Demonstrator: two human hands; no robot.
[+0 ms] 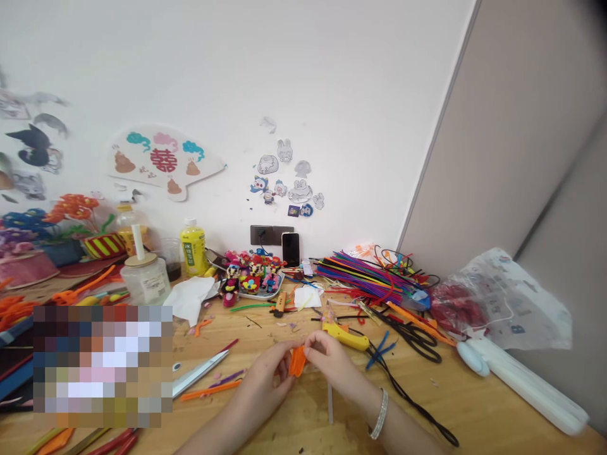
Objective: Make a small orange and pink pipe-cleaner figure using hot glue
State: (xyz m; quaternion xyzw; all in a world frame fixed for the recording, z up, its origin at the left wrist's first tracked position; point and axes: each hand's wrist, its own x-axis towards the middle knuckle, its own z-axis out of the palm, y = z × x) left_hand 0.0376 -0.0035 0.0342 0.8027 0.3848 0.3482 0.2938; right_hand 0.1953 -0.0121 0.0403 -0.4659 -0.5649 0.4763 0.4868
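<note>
An orange folded pipe cleaner (pixel 297 362) is pinched between my two hands, its loops pointing down toward the table. My left hand (pixel 271 373) has its fingers closed on the left side of it. From the right, my right hand (pixel 331 359) grips its upper edge with thumb and fingertips. Just beyond the right hand lies a yellow glue gun (pixel 347 336) with a black cord. Below that hand, a thin whitish stick (pixel 331 404) rests on the wood. Scissors (pixel 202 373) and an orange pipe cleaner strip (pixel 211 390) lie left of my left arm.
Small figures (pixel 256 275) stand in a tray at the back, beside a yellow bottle (pixel 192 248). A bundle of coloured pipe cleaners (pixel 363 278) lies back right, near a plastic bag (pixel 521 303) and a white long-handled object (pixel 526 385). A blurred patch hides the left front.
</note>
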